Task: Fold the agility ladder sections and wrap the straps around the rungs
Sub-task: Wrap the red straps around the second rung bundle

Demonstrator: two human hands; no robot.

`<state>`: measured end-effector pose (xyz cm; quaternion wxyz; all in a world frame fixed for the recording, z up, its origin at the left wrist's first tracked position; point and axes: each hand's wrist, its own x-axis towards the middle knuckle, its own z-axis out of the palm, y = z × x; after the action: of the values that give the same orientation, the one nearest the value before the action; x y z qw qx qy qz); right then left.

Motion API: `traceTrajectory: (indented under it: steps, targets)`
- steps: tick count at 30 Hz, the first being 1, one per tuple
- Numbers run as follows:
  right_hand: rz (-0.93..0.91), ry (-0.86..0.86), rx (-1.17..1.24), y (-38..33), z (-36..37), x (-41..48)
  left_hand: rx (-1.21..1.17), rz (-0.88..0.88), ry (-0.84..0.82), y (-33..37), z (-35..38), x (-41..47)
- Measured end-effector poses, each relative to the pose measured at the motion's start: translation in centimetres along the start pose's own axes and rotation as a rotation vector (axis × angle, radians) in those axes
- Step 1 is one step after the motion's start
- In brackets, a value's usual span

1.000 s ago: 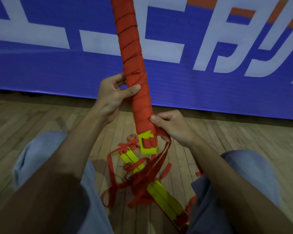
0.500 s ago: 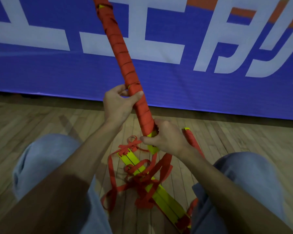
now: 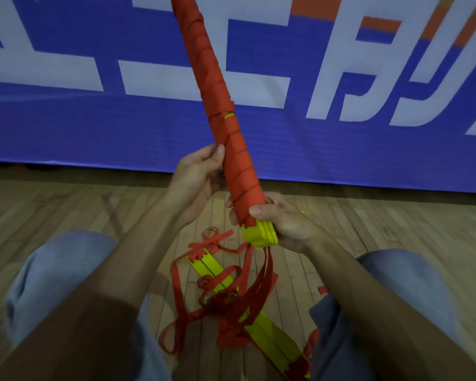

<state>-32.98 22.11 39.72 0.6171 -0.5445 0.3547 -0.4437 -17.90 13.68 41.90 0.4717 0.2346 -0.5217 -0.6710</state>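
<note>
- Head view: the wrapped bundle [image 3: 232, 160], rungs cased in red strap, stands up between the person's knees [image 3: 58, 270]. Its long axis rises from near right to far left, and the top runs out of frame.
- The left hand [image 3: 195, 177] grips it mid-shaft from the left side, thumb laid on the front and fingers curled behind.
- The right hand [image 3: 285, 224] is clamped round the lower end with its thumb across the red winding. It sits just above the bare yellow rung ends [image 3: 260, 236].
- Loose straps [image 3: 259, 279] hang straight down from that end, directly below the right hand. My call: the right hand is the nearer one to take up the next turn while the left steadies the shaft.
- The tails drop into a tangle over the spare rungs [image 3: 272, 342], which lie flat on the floor [image 3: 66, 210] and run near right to far left. That knot looks likely to snag as strap is drawn up.
- A blue banner [image 3: 341, 149] hangs on the far side, well apart from the work.
</note>
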Motion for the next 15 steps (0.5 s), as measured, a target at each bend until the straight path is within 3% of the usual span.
traceTrajectory:
  steps: [3,6,15]
  targets:
    - [-0.002,-0.080,0.037,0.0,-0.2,0.1,-0.035,-0.024,-0.108,0.4,0.0,-0.4]
    - [0.016,-0.111,-0.038,0.5,-0.5,0.2,0.004,-0.040,-0.080,0.3,0.1,-0.8]
    - [0.044,0.072,-0.388,0.4,-1.4,0.5,0.245,-0.022,0.065,0.0,-0.5,-0.6]
